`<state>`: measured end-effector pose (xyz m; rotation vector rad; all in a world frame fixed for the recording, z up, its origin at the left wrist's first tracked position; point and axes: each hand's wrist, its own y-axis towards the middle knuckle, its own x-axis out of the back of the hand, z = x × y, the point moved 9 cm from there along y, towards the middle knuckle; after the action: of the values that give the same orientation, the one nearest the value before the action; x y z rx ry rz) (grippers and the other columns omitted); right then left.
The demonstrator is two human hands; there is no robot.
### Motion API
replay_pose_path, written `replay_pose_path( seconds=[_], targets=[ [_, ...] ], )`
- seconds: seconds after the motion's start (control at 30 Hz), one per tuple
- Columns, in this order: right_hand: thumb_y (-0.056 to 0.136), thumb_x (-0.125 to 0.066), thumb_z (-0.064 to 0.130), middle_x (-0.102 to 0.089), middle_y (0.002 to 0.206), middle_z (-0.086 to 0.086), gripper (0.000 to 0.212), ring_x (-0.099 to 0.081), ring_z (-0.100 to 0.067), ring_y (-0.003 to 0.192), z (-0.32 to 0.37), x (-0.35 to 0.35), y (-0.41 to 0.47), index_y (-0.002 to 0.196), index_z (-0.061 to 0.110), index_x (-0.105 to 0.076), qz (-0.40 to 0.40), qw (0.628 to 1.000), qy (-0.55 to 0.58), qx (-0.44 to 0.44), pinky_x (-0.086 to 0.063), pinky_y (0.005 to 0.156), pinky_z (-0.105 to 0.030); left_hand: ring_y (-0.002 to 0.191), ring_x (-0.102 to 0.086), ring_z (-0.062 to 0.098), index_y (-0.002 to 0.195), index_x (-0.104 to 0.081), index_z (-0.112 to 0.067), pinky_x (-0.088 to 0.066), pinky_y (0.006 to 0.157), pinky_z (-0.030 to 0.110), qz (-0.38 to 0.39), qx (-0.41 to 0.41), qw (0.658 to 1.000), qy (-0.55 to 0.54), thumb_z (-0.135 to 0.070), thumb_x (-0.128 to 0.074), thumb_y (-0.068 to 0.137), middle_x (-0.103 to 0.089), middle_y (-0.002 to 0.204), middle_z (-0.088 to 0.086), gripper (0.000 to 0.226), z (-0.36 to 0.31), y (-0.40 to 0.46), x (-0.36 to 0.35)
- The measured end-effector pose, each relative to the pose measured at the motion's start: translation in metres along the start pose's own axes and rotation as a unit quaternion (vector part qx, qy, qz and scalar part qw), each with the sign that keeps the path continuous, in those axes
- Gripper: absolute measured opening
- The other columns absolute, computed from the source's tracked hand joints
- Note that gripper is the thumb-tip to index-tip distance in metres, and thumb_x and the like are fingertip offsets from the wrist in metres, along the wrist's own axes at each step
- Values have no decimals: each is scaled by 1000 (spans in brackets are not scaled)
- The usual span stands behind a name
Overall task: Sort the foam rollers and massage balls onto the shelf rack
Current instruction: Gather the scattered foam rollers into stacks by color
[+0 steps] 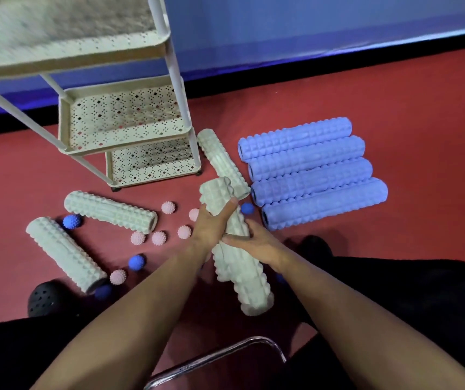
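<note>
My left hand (213, 224) and my right hand (259, 243) both grip one pale green foam roller (239, 266), held lifted and tilted over the red floor. A cream three-tier shelf rack (124, 142) stands at the upper left with bare perforated trays. Three more pale green rollers lie on the floor: one (221, 161) beside the rack, two (110, 211) (65, 253) at the left. Several blue-purple rollers (310, 173) lie side by side at the right. Pink spiky balls (158, 237) and blue spiky balls (136, 262) are scattered between them.
A blue wall with a black base strip runs behind the rack. My black shoes (44, 298) (314, 249) and dark trousers fill the lower corners. A chrome chair bar (217, 358) crosses the bottom centre.
</note>
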<state>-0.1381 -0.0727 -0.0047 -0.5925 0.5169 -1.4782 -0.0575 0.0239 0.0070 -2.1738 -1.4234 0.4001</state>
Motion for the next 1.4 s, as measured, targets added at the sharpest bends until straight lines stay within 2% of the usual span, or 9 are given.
replay_pose_path(
  seconds=[0.13,0.27,0.43,0.57,0.67,0.93,1.1,1.2,1.4],
  targets=[
    [88,-77,15,-75,92,22,24,-68,10,91,12,25,-56,103,29,-66,-80,996,-1,46,-54,84,-13,92,-74,9,115,-69,-21,-59,84,27,54,8,998,-9,-44,-68,93,-77,103,-2,32,-16,-34,-35],
    [89,-77,19,-74,87,26,18,-67,12,86,6,51,-98,99,30,-67,-143,988,-22,62,-50,77,-10,61,-63,3,95,-62,-25,-51,62,19,91,19,996,7,-36,-63,98,-63,76,-6,11,-26,-70,-56],
    [84,-81,22,-76,103,7,30,-70,0,91,-22,91,-114,113,19,-70,-211,975,-51,56,-51,82,-22,77,-44,20,85,-55,-29,-43,71,36,89,7,996,31,-45,-66,93,-48,83,7,21,-23,-88,-50],
    [80,-84,17,-76,104,-2,40,-71,-13,93,-72,123,-98,116,10,-69,-233,970,-75,-10,-53,81,-25,86,-63,22,114,-55,-26,-53,85,39,54,25,996,66,-54,-68,88,-64,102,1,39,-4,-73,-35],
    [63,-90,44,-74,102,4,68,-72,-16,92,-126,151,-77,117,16,-60,-248,960,-81,-105,-57,86,-33,105,-67,23,121,-48,-30,-53,97,47,27,41,993,111,-63,-67,82,-65,115,0,54,17,-54,-30],
    [72,-85,40,-62,127,-9,80,-63,-28,114,-199,192,-31,132,4,-46,-202,941,-152,-223,-50,92,-35,76,-59,10,105,-58,-22,-51,84,34,5,105,987,121,-40,-67,94,-62,94,-3,23,76,5,-82],
    [52,-79,57,-54,94,3,75,-59,-20,87,-268,195,-5,111,22,-48,-132,937,-168,-277,-50,80,-36,56,-56,0,128,-57,-5,-45,53,20,-2,140,976,165,-36,-67,95,-65,94,0,47,110,43,-114],
    [44,-71,55,-62,85,9,61,-62,-12,73,-306,196,15,94,23,-56,-100,943,-176,-265,-59,75,-41,70,-63,7,135,-52,-12,-50,60,22,9,162,968,189,-45,-67,93,-68,109,-1,56,124,60,-131],
    [56,-96,41,-65,104,9,73,-67,-12,97,-275,202,17,113,20,-56,-104,962,-134,-213,-56,78,-26,78,-64,17,142,-45,-12,-54,75,37,-17,256,958,129,-50,-66,91,-65,111,2,67,162,92,-150]
  ],
)
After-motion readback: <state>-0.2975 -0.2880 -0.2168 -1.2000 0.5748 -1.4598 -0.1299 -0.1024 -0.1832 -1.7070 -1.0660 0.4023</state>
